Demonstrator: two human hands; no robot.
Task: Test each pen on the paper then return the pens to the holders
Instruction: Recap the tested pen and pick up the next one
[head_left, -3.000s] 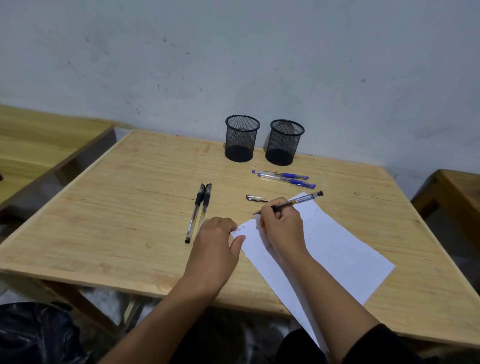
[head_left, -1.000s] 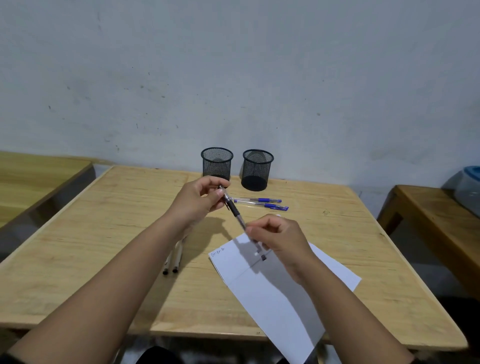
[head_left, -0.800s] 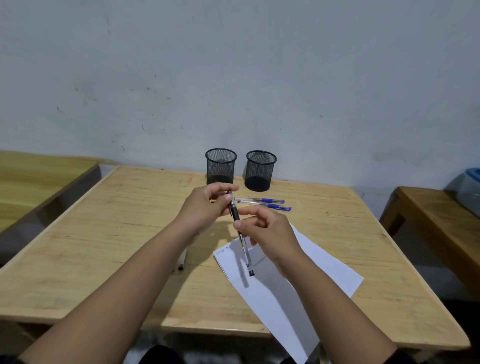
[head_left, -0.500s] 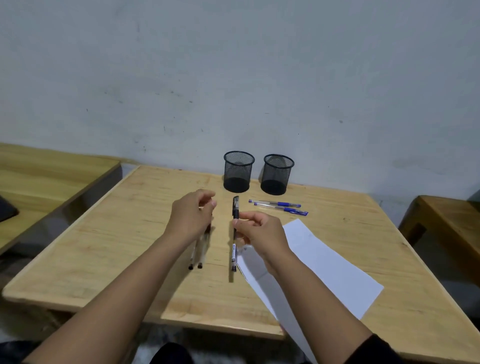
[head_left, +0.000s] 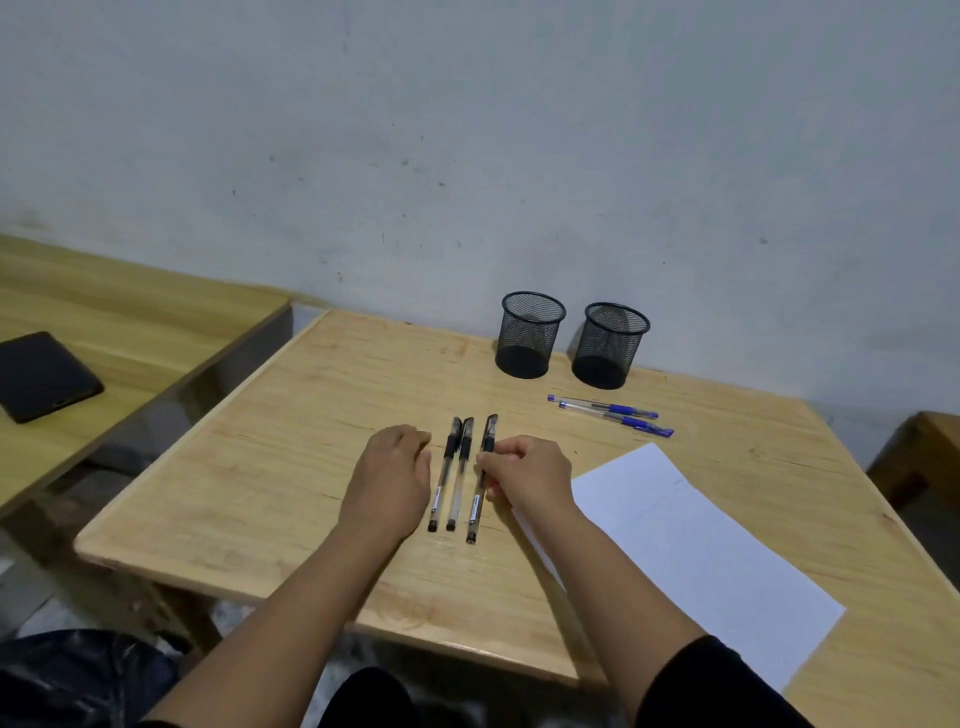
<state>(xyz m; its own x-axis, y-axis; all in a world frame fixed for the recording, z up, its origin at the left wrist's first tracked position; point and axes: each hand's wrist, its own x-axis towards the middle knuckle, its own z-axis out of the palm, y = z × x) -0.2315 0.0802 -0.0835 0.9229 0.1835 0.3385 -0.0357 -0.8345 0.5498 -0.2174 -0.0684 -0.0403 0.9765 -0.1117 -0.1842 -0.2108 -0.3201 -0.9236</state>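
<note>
A capped black pen (head_left: 480, 478) is pinched by the right hand (head_left: 527, 475) beside two others (head_left: 451, 475) mid-desk, probably grouping tested pens. The left hand (head_left: 389, 478) rests curled, holding nothing. Both holders (head_left: 530, 335) stand at the desk's far edge.

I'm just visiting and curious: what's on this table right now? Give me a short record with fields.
black pens: three, lying side by side on the table between the hands
blue pens: two, lying near the holders
holders: two black mesh cups, upright by the wall, no pens visible in them
paper: white sheet, lying to the right
left hand: resting beside the black pens, holding nothing
right hand: fingers pinch the rightmost black pen
side desk: dark phone
</note>
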